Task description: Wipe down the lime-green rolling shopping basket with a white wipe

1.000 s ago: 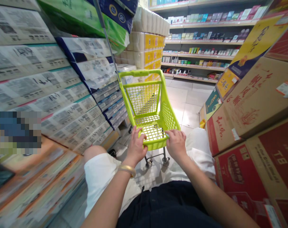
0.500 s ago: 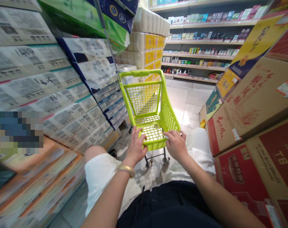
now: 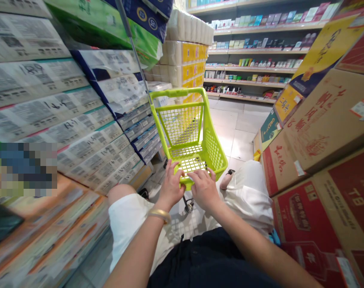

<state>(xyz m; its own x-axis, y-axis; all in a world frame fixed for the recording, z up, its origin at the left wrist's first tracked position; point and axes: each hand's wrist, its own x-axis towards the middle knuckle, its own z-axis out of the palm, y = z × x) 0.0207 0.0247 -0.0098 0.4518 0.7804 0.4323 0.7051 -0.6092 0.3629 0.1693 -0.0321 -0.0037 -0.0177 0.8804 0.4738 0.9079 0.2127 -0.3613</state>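
Left hand point(image 3: 170, 186) and right hand point(image 3: 204, 190), both grasping near rim of lime-green mini shopping cart point(image 3: 185, 128).
Cart stands upright on small casters point(image 3: 188, 206), directly ahead of the person, its mesh basket reaching forward from both hands. Left hand clenched around near left part of rim; right hand just beside it, fingers bent over rim toward mesh floor. Gold bangle point(image 3: 159, 215) on left wrist; white shorts point(image 3: 131, 224) below. Thin metal pole point(image 3: 131, 44) rises just beyond cart's far left corner. To left of cart, stacked wrapped packs of toilet paper point(image 3: 80, 108); to right, printed cardboard cartons point(image 3: 317, 132). Beyond cart, tiled floor point(image 3: 230, 128) and shelves of boxed goods point(image 3: 251, 52).
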